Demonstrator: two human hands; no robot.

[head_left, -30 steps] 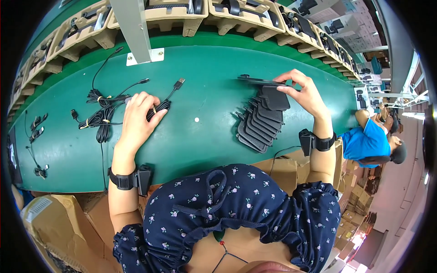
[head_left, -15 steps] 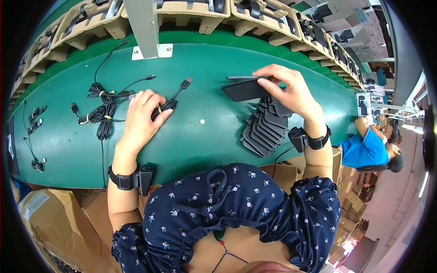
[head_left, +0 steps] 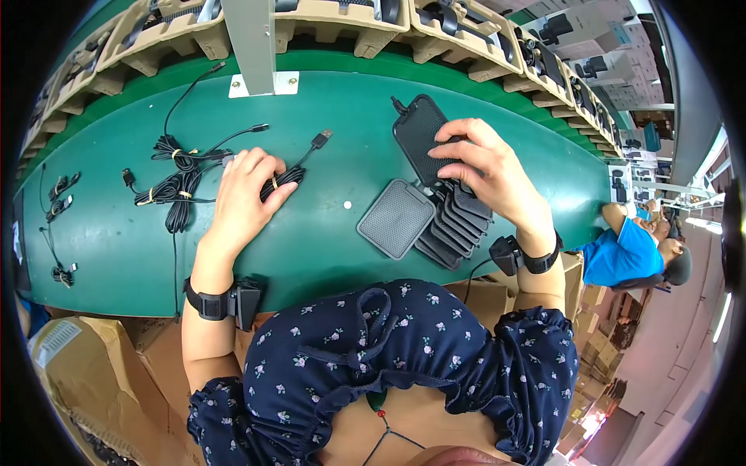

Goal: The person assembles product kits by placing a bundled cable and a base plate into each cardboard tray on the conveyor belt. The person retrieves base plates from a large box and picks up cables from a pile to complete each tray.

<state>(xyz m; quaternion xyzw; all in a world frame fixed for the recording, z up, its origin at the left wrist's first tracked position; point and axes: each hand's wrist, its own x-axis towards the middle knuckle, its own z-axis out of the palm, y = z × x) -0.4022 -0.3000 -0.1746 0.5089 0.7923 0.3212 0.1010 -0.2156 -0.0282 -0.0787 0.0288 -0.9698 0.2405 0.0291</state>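
My left hand (head_left: 247, 186) is closed over a bundled black USB cable (head_left: 289, 179), thumb and fingers on either side of it. The cable's plug (head_left: 322, 139) points away to the right. My right hand (head_left: 493, 167) has its fingers and thumb at the right edge of a flat black mesh panel (head_left: 420, 132), a short plug-like stub at its far corner. The fingers hide part of this panel. Another mesh panel (head_left: 396, 219), dark grey and rounded at the corners, lies against the left side of a fanned stack of similar panels (head_left: 453, 229), below my right hand.
More tied black cables (head_left: 177, 190) lie left of my left hand, with smaller ones (head_left: 61, 206) at the far left. A grey metal post (head_left: 252, 46) is bolted to the green table (head_left: 326, 248). Cardboard pulp trays (head_left: 338, 27) line the back. A person in blue (head_left: 633, 252) sits at right.
My right hand has turned the two panels it pinched. One now lies beside the stack; the other shows its mesh face under my fingers. My left hand has hardly moved.
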